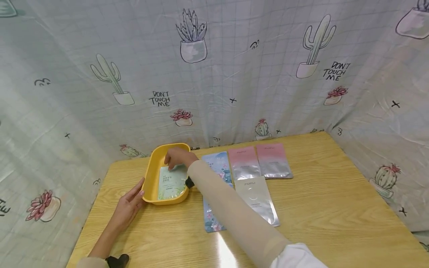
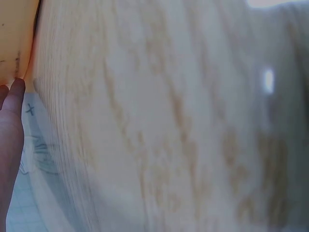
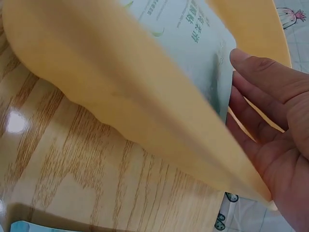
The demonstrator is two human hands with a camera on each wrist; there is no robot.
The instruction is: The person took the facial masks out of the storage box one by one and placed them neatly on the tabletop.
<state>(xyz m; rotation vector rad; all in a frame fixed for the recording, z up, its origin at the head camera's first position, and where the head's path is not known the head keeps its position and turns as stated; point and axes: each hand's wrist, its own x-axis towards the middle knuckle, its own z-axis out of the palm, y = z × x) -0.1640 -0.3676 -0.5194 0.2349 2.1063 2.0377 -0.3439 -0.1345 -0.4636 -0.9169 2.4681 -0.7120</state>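
A yellow plastic tray (image 1: pixel 150 178) stands at the left of the table, and a pale green face-mask packet (image 1: pixel 169 186) with printed grass lies inside it. My right hand (image 1: pixel 177 157) reaches into the tray and pinches the packet's far edge. The right wrist view shows that thumb (image 3: pixel 241 59) on the packet's face (image 3: pixel 195 48), the other fingers behind its edge. On the tray's left outer wall, the fingertips of my left hand (image 1: pixel 129 203) touch near the rim with the fingers extended. Only part of this hand (image 2: pixel 10 130) appears in the left wrist view, against the tray (image 2: pixel 17 38).
Right of the tray, blue flowered packaging (image 1: pixel 214 160) lies partly hidden under my right forearm. Beyond it are two pink-and-silver packets (image 1: pixel 244 162) (image 1: pixel 274 160) and a cream-silver packet (image 1: pixel 256 197). A cactus-print curtain (image 1: pixel 228 74) hangs behind the wooden table (image 1: pixel 321 201).
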